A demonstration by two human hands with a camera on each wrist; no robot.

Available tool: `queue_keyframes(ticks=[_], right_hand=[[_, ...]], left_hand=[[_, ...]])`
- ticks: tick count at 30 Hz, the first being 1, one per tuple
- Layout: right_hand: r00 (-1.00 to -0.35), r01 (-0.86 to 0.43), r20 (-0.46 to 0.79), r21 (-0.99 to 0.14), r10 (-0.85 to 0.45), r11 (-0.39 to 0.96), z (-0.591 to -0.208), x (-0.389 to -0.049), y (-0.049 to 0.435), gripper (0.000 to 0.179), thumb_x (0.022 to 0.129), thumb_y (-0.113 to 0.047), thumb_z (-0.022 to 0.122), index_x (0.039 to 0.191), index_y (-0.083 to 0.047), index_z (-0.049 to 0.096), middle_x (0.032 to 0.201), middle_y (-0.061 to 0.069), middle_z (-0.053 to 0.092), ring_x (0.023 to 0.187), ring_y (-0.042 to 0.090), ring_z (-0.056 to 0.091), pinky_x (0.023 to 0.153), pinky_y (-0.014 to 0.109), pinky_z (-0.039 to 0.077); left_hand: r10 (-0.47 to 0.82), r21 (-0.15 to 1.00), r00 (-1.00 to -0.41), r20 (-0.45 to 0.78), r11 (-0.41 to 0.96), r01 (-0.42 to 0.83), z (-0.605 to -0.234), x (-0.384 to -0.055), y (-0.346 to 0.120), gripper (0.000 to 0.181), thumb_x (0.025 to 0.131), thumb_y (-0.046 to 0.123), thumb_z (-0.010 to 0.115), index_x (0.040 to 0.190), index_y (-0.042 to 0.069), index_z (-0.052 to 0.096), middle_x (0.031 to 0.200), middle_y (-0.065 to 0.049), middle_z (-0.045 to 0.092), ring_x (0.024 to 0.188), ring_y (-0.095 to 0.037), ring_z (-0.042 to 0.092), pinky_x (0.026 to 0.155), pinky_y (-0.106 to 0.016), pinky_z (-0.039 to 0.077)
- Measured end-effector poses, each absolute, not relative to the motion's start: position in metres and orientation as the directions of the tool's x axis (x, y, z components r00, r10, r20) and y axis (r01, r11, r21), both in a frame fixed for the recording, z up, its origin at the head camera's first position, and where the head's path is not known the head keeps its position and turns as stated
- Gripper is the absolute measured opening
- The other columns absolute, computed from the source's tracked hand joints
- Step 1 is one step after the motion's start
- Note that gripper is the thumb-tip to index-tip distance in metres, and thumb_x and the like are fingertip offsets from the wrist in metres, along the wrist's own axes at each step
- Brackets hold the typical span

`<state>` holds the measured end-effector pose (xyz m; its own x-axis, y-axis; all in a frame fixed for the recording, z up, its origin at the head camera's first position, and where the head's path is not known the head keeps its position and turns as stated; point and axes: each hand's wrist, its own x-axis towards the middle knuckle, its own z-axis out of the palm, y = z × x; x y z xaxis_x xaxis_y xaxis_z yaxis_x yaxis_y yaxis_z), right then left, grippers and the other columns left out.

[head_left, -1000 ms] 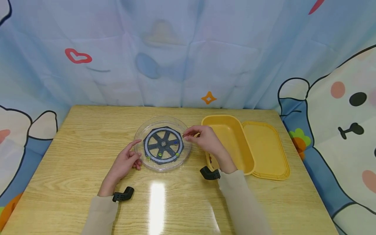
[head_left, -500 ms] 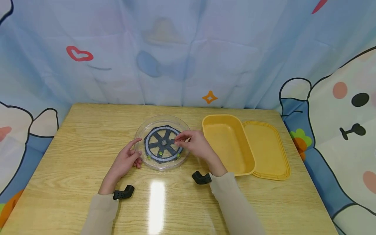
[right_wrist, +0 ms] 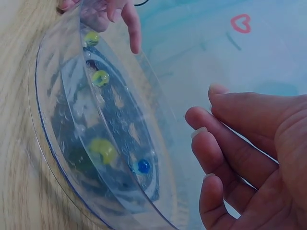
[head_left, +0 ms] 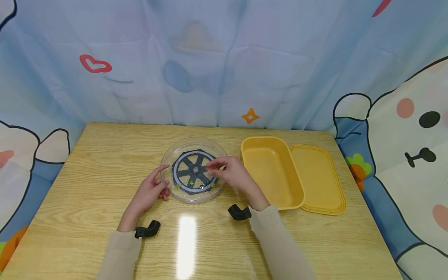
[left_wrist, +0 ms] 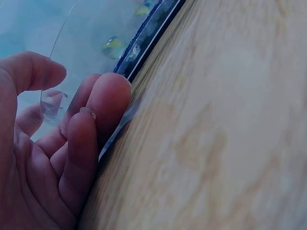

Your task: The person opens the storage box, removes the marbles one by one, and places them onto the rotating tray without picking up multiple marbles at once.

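A clear round dish (head_left: 194, 198) stands on the table, with a dark six-spoked wheel (head_left: 182, 165) and pale ring at its bottom. Yellow-green marbles (head_left: 191, 182) lie on the wheel; a blue marble (right_wrist: 143, 166) shows in the right wrist view. A small pale shiny spot (head_left: 202, 187) appears on the front of the ring. My left hand (head_left: 152, 189) rests against the dish's left side, fingers relaxed at the rim. Over the right part of the dish, my right hand (head_left: 231, 171) has thumb and index close together; nothing shows between their tips in the right wrist view.
Right of the dish stands a yellow plastic box (head_left: 274, 175), with its flat yellow lid (head_left: 318, 179) lying beside it. The wooden table (head_left: 105, 155) ends at a printed curtain (head_left: 210, 77) behind. Each wrist carries a black camera (head_left: 147, 229).
My right hand has moved left from the dish's right rim to above the wheel, then nearly stopped. A pale shiny spot now shows on the ring. The left hand has stayed put.
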<state>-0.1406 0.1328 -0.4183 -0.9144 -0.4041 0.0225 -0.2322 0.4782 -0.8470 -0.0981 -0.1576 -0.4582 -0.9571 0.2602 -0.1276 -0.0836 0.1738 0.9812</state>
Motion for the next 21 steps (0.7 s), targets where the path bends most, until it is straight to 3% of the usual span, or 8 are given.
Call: queue_keyframes(ticks=[5,11,21], right_hand=[[-0.933,-0.162,-0.030,-0.855,-0.358,0.492,-0.411,-0.141,0.144,0.020,0.092,-0.017,0.073,0.109,-0.006,0.076,0.100,0.000,0.073,0.085,0.025,0.065,0.068,0.032,0.053],[-0.950,-0.177,0.014,-0.849,-0.313,0.497,-0.397,-0.146,0.170,0.019,0.093,-0.014,0.073,0.109,-0.006,0.076,0.101,0.004,0.074,0.084,0.034,0.064,0.068,0.030,0.053],[-0.954,-0.146,-0.002,-0.871,-0.300,0.469,-0.394,-0.165,0.232,0.021,0.092,-0.011,0.073,0.108,0.002,0.074,0.103,0.012,0.073,0.091,0.024,0.067,0.080,0.037,0.057]], left_hand=[[0.261,0.980,-0.956,-0.131,0.181,-0.085,-0.458,-0.098,-0.157,0.054,0.103,0.004,0.050,0.154,0.006,0.033,0.076,-0.025,0.062,0.062,-0.035,0.065,0.061,-0.039,0.059],[0.256,0.979,-0.958,-0.130,0.184,-0.083,-0.477,-0.104,-0.161,0.054,0.104,0.004,0.050,0.155,0.008,0.033,0.076,-0.025,0.062,0.061,-0.035,0.064,0.060,-0.040,0.059],[0.243,0.981,-0.962,-0.123,0.174,-0.082,-0.489,-0.107,-0.163,0.053,0.104,0.011,0.053,0.154,0.018,0.037,0.075,-0.018,0.062,0.060,-0.027,0.064,0.059,-0.037,0.058]])
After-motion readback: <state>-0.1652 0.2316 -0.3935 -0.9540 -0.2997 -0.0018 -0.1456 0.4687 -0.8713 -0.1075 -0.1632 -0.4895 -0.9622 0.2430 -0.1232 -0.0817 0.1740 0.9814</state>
